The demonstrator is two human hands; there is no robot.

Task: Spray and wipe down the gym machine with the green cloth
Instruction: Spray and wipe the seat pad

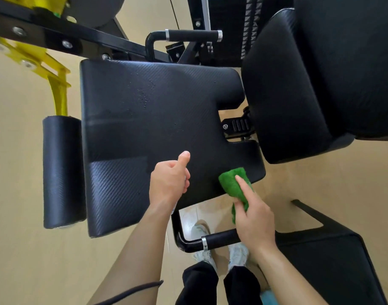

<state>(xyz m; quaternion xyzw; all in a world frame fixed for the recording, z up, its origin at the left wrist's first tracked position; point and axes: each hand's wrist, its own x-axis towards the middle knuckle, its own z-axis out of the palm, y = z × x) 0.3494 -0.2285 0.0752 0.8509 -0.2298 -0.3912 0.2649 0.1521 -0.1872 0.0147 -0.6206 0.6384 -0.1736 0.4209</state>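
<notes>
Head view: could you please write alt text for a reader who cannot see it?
A person's right hand holds a green cloth against the near right corner of a gym machine's black seat pad, which carries spray droplets. The left hand, thumb raised, curls round a mostly hidden item, probably the spray bottle.

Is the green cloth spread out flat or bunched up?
Bunched up: the green cloth is a folded wad gripped by the right hand, its forefinger on top, at the near edge of the seat pad.
</notes>
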